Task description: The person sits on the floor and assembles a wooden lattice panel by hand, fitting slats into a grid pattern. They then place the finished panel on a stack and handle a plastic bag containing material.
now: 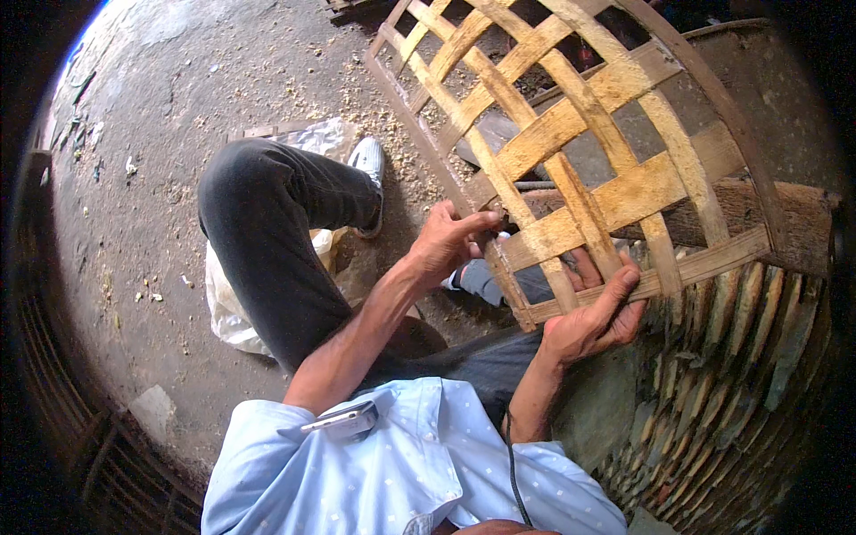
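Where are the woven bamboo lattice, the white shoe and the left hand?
Woven yellow bamboo-strip lattice (571,152): head view, on a crossing strip.
White shoe (368,159): head view, its toe.
Left hand (443,242): head view, its back.

Wood shavings are lying scattered over the concrete floor. A crumpled plastic sheet is lying under the bent leg.

Upper part of the woven bamboo frame being cut off by the top edge, right hand's fingertips being hidden behind its strips, second shoe being largely covered by the left hand, dark surroundings being lost at the rim
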The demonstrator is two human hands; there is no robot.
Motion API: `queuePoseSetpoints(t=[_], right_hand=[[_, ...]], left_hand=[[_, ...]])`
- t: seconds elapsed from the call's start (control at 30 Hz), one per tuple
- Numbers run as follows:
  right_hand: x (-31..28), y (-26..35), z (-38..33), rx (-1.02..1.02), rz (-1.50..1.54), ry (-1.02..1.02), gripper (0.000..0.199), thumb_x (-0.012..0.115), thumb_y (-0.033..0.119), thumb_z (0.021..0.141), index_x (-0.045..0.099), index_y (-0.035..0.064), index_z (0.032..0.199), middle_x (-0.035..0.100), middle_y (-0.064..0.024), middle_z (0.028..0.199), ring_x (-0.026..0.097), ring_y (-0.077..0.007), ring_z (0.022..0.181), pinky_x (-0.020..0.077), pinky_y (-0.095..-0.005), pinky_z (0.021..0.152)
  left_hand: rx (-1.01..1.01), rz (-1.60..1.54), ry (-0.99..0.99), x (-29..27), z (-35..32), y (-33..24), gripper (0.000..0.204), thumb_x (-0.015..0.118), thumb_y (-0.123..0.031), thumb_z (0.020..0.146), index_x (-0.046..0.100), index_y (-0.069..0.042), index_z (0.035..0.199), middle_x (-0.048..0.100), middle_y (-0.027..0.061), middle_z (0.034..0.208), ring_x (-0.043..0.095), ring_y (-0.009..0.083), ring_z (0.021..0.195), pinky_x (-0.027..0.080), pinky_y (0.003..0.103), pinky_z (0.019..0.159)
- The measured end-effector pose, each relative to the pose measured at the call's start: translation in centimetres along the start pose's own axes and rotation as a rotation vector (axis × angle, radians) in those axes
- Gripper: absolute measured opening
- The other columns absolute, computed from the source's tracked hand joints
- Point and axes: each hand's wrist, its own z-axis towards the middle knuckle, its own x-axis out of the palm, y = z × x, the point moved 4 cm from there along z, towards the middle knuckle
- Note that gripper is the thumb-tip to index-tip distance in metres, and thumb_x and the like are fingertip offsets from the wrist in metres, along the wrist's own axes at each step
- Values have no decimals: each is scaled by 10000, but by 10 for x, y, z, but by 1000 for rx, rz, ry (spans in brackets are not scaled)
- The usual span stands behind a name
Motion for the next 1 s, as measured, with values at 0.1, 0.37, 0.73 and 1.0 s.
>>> queuePoseSetpoints(t=[0.1,0.37,0.73,1.0], right_hand=[[0,0,3,8,15,-37,455,572,365,987,525,-50,1171,626,-262,1062,699,-336,857,610,-418,650],[-1,-5,0,13,19,-31,443,567,351,993,543,-62,1152,635,-241,1053,700,-305,840,593,-387,629],[2,-3,3,-3,14,-62,472,569,380,984,526,-46,1184,626,-253,1088,696,-330,890,607,-417,678],[4,-6,5,-5,21,-68,448,562,363,990,539,-47,1170,637,-241,1070,703,-319,870,613,-405,679]], left_hand=[[12,-144,64,3,-1,-4,354,702,-167,861,620,44,1134,690,117,1011,678,156,834,604,320,681],[-71,-17,43,8,-6,7,457,775,-210,845,578,-4,1202,685,69,1011,682,148,867,602,315,748],[-131,163,190,2,-5,24,362,645,-232,868,562,5,1128,664,134,975,689,245,883,576,390,784],[-21,10,174,-6,-3,16,335,613,-214,869,558,-6,1126,617,93,1029,649,173,901,597,357,732]])
